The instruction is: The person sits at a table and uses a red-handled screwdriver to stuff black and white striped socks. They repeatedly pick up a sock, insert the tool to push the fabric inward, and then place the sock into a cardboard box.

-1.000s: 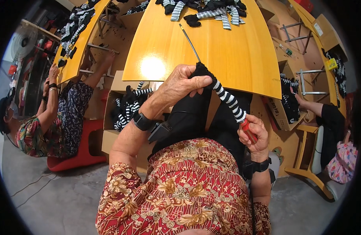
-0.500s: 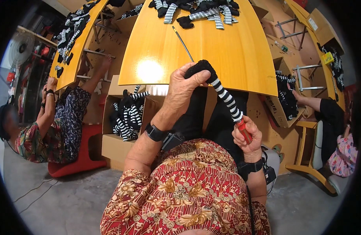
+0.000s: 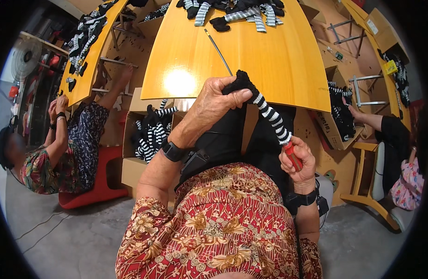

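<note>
A black-and-white striped knitted tube with a black end hangs between my two hands at the near edge of the yellow table. My left hand pinches its black end between thumb and fingers. My right hand grips a red-handled tool, which looks like a screwdriver, at the white lower end of the tube. The tool's shaft is hidden, apparently inside the knit. A thin metal rod with a dark-and-yellow tip reaches from behind my left hand over the tabletop.
Striped knitted pieces lie heaped at the table's far end. Cardboard boxes with more of them stand at both sides below the table. A person sits at the left table, another person at the right.
My right hand and the red handle have shifted slightly right. The black end has turned a little in my left hand, and the striped part curves more.
</note>
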`<action>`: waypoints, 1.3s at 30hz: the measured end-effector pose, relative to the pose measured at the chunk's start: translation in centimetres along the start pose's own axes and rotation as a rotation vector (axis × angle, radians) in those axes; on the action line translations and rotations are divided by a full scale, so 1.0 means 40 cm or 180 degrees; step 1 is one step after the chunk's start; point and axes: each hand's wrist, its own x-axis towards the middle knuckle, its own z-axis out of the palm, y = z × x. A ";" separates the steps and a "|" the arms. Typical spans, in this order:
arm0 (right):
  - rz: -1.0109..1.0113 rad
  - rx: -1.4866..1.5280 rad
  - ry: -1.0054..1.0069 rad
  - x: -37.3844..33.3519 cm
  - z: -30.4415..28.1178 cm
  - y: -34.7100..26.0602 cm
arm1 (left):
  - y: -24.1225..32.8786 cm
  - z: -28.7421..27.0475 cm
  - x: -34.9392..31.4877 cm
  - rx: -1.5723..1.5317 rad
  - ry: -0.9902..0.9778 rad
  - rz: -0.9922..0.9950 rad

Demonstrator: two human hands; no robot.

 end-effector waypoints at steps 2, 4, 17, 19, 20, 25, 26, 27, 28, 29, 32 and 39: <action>-0.0154 -0.0181 0.0158 -0.004 0.008 0.006 | -0.011 -0.005 -0.002 0.0102 0.0042 -0.0028; -0.0260 -0.0317 0.0111 -0.005 0.004 0.015 | -0.010 -0.006 0.000 0.0147 0.0062 -0.0044; -0.0427 -0.0390 0.0046 0.003 -0.001 0.029 | -0.034 0.025 0.016 -0.1022 0.0498 0.0327; -0.0464 -0.0146 0.0051 0.003 0.007 0.047 | -0.038 0.026 0.017 -0.0948 0.0520 0.0340; -0.0424 -0.0091 -0.0080 0.006 0.002 0.052 | -0.036 0.027 0.016 -0.0813 0.0527 0.0346; -0.0325 -0.0378 0.0124 0.005 0.019 0.033 | -0.038 -0.004 0.005 -0.0123 0.0304 0.0314; -0.0313 -0.0385 0.0128 0.006 0.021 0.035 | -0.034 -0.005 0.003 -0.0121 0.0323 0.0285; -0.0308 -0.0399 0.0125 0.008 0.024 0.033 | -0.029 -0.006 0.003 -0.0119 0.0340 0.0266; -0.0235 -0.0317 0.0082 0.008 0.020 0.031 | -0.029 -0.008 0.001 -0.0191 0.0330 0.0237; -0.0162 -0.0236 0.0038 0.006 0.011 0.028 | -0.032 -0.010 -0.001 -0.0264 0.0319 0.0208; -0.0049 -0.0210 -0.0006 0.006 0.010 0.015 | -0.033 -0.023 -0.005 -0.0315 0.0283 0.0235; 0.0033 0.0071 -0.0143 0.024 0.019 0.005 | -0.013 -0.036 -0.003 0.0111 0.0073 0.0180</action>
